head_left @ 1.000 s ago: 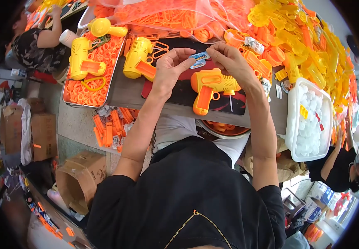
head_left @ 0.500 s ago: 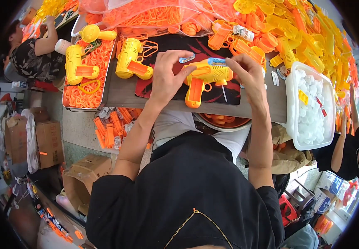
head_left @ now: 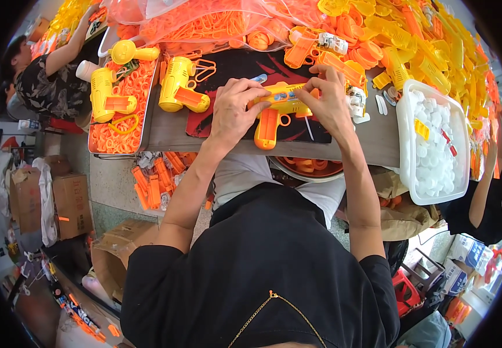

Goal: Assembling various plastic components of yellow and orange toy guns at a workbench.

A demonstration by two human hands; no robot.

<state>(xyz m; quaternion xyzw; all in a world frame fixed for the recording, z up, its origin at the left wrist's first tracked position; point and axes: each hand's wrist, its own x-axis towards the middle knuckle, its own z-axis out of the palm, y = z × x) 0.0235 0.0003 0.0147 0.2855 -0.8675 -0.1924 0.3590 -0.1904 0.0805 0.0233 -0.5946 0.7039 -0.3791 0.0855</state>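
A yellow toy gun [head_left: 290, 107] with an orange hollow handle lies over the dark mat in front of me. My left hand [head_left: 233, 107] is closed on its rear end, thumb and fingers at the upper edge. At the front end my right hand [head_left: 331, 104] has thumb and forefinger closed against the body. Between my fingertips a narrow blue strip [head_left: 283, 96], which looks like a sticker, lies along the gun's upper side. Another small blue piece [head_left: 259, 78] sits just beyond my left fingers. My fingers partly hide both ends of the gun.
Two yellow toy guns [head_left: 176, 84] [head_left: 104, 95] stand at the left, one over a tray of orange rings [head_left: 124, 137]. A white bin [head_left: 404, 139] of translucent caps is on the right. Heaped yellow parts [head_left: 419, 52] and bagged orange parts [head_left: 204, 26] fill the far side. A person [head_left: 53, 72] works far left.
The blue strip in my right fingers has come down flat along the toy gun. My left forefinger has moved in from beside the other blue piece to the gun.
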